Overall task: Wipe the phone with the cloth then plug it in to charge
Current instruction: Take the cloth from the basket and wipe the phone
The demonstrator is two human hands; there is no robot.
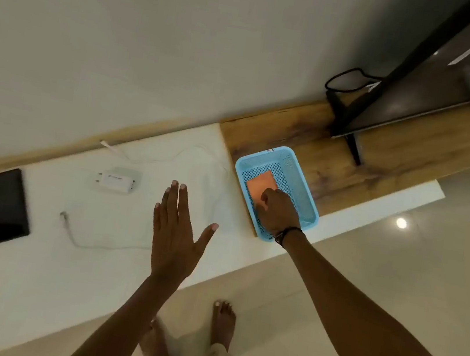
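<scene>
arms: bare to the frame edge, no sleeves seen | right hand (279, 212): dark band – with thin cords – worn at the wrist | left hand (176, 234): no ring or band seen | legs, at 6 o'clock: light beige trousers | feet: bare

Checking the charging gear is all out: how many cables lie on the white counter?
2: one cable curls near the phone; another runs along the wall behind the charger.
</scene>
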